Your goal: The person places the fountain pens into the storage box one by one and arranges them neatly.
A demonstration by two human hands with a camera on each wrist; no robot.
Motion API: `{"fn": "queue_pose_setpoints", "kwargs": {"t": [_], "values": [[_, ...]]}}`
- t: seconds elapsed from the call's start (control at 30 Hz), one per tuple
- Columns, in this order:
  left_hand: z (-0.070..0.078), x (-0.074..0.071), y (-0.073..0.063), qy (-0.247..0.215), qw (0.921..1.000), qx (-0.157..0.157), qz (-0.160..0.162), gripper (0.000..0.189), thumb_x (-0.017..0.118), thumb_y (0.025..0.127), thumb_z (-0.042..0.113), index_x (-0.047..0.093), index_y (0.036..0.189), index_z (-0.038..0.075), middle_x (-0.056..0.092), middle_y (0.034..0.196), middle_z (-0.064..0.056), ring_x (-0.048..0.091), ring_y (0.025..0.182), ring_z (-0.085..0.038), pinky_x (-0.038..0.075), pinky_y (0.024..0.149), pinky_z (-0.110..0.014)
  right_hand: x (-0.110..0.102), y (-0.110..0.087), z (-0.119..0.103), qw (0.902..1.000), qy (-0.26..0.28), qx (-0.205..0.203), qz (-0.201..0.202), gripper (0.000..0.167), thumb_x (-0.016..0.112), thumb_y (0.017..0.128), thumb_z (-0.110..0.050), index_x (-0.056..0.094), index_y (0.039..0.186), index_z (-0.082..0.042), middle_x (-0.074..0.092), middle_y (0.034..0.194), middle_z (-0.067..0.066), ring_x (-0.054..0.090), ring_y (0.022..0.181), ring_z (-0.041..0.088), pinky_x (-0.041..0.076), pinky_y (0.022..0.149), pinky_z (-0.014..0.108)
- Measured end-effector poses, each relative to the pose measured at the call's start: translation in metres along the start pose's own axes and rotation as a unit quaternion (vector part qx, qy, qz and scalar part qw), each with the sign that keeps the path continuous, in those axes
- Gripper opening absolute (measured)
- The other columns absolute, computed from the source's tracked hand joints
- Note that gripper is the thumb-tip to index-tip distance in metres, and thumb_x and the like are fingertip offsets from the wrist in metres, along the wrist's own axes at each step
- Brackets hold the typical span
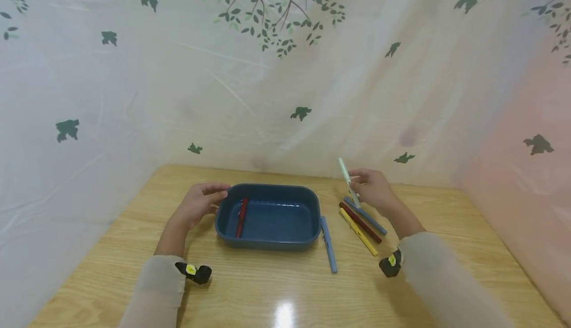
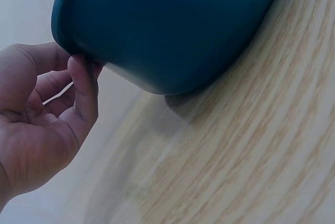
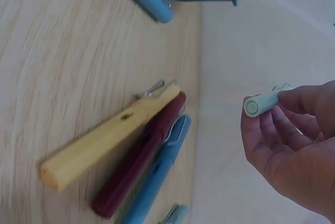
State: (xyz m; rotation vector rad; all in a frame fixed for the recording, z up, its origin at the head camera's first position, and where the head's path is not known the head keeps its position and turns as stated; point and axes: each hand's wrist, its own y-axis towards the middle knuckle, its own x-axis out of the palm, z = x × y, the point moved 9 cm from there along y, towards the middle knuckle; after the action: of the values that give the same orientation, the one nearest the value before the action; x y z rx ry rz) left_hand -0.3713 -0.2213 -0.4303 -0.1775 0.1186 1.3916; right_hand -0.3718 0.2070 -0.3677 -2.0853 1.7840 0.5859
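At its left end, a dark blue rectangular dish (image 1: 274,245) is gripped at the rim by my left hand (image 1: 202,205). The thumb and fingers (image 2: 82,80) meet the rim's corner in the left wrist view. A dark red pen (image 1: 241,217) lies inside the dish, near its left wall. My right hand (image 1: 373,189) pinches a pale green pen (image 1: 344,170), tilted and raised over the pen group; its round end faces the right wrist camera. Below that hand lie a yellow pen (image 1: 358,231), another dark red pen (image 3: 137,158) and a blue pen (image 3: 159,174), close together.
Another blue pen (image 1: 329,246) lies just right of the dish on the wooden table (image 1: 250,288). A pale green pen with a clip (image 3: 175,214) shows at the bottom of the right wrist view. A patterned curtain (image 1: 250,95) stands behind the table.
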Motion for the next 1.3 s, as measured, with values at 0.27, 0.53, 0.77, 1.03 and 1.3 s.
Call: {"fn": "queue_pose_setpoints", "kwargs": {"t": [0.27,0.53,0.77,1.03,1.3], "values": [[-0.002,-0.001,0.0,0.0,1.0,0.004,-0.005,0.04,0.063,0.103,0.014,0.059,0.137,-0.007,0.067,0.117,-0.01,0.065,0.093,-0.013,0.058,0.075,-0.03,0.019,0.01,-0.018,0.9997,0.019,-0.014,-0.004,0.038,0.053,0.105,-0.003,0.054,0.143,0.004,0.065,0.119,0.027,0.067,0.102,0.037,0.061,0.073,0.039],[-0.001,-0.001,-0.001,0.001,1.0,0.001,-0.001,0.038,0.062,0.103,0.013,0.059,0.136,-0.006,0.068,0.117,-0.011,0.065,0.093,-0.014,0.058,0.076,-0.03,0.037,0.013,-0.038,0.9993,0.027,-0.021,-0.012,0.038,0.054,0.105,-0.004,0.055,0.143,0.002,0.065,0.12,0.026,0.065,0.109,0.04,0.061,0.078,0.042],[-0.003,-0.002,-0.001,0.008,1.0,0.001,0.0,0.04,0.062,0.103,0.014,0.059,0.137,-0.006,0.067,0.121,-0.013,0.065,0.095,-0.014,0.058,0.077,-0.031,0.055,0.018,-0.043,0.9975,0.067,-0.016,-0.015,0.038,0.055,0.104,-0.001,0.056,0.141,0.002,0.066,0.117,0.025,0.067,0.105,0.038,0.061,0.075,0.04],[-0.002,-0.002,0.0,0.008,0.9999,0.006,-0.004,0.041,0.063,0.103,0.015,0.058,0.138,-0.006,0.067,0.121,-0.013,0.065,0.094,-0.013,0.058,0.077,-0.03,0.072,0.023,-0.044,0.9963,0.082,-0.019,-0.012,0.036,0.058,0.103,-0.001,0.059,0.139,0.0,0.068,0.115,0.022,0.066,0.105,0.038,0.06,0.074,0.038],[0.0,-0.001,-0.001,0.011,0.9999,0.003,-0.007,0.042,0.062,0.104,0.016,0.057,0.139,-0.006,0.065,0.124,-0.016,0.064,0.095,-0.013,0.058,0.077,-0.029,0.09,0.023,-0.05,0.995,0.097,-0.015,-0.018,0.035,0.061,0.102,-0.002,0.062,0.136,-0.001,0.068,0.116,0.022,0.067,0.095,0.027,0.059,0.073,0.034]]}}
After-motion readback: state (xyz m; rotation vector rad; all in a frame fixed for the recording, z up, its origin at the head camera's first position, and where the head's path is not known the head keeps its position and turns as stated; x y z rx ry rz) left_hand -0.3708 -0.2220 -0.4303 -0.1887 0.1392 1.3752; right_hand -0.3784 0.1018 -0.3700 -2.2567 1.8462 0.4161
